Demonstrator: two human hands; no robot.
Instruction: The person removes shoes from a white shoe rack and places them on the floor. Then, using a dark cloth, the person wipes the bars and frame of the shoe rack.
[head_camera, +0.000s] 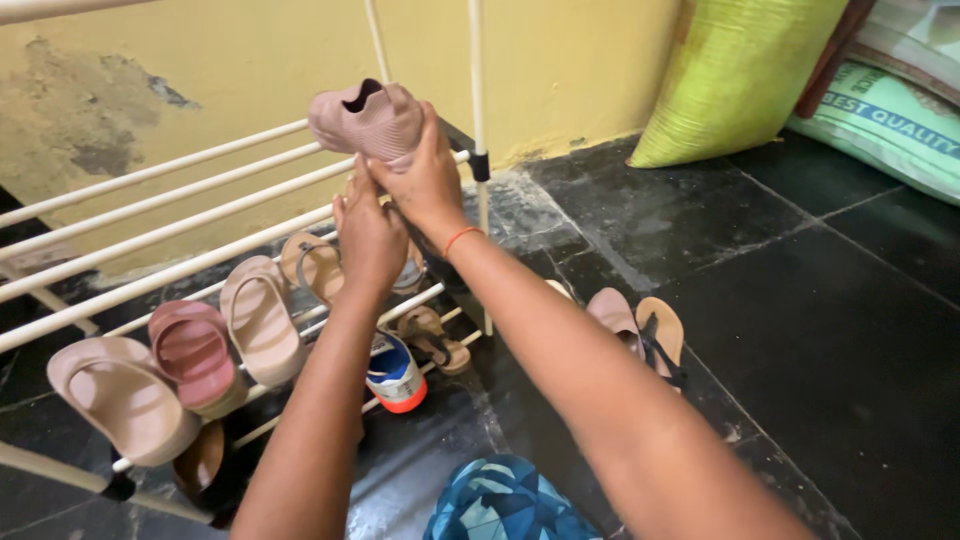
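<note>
A dusty pink knit shoe (368, 120) is held up over the upper bars of a white shoe rack (160, 215), its opening facing up. My right hand (425, 180), with an orange thread on the wrist, grips the shoe from the right side. My left hand (368, 240) is just below the shoe with fingers pointing up at its sole; whether it touches the shoe is unclear.
On the lower shelf lie beige slides (262, 318), a pink slide (192, 352) and tan sandals (312, 265). A blue, white and orange sneaker (395, 375) and brown sandals (432, 338) sit below. Flip-flops (640, 330) lie on the dark tile floor. Green sacks (735, 75) lean against the yellow wall.
</note>
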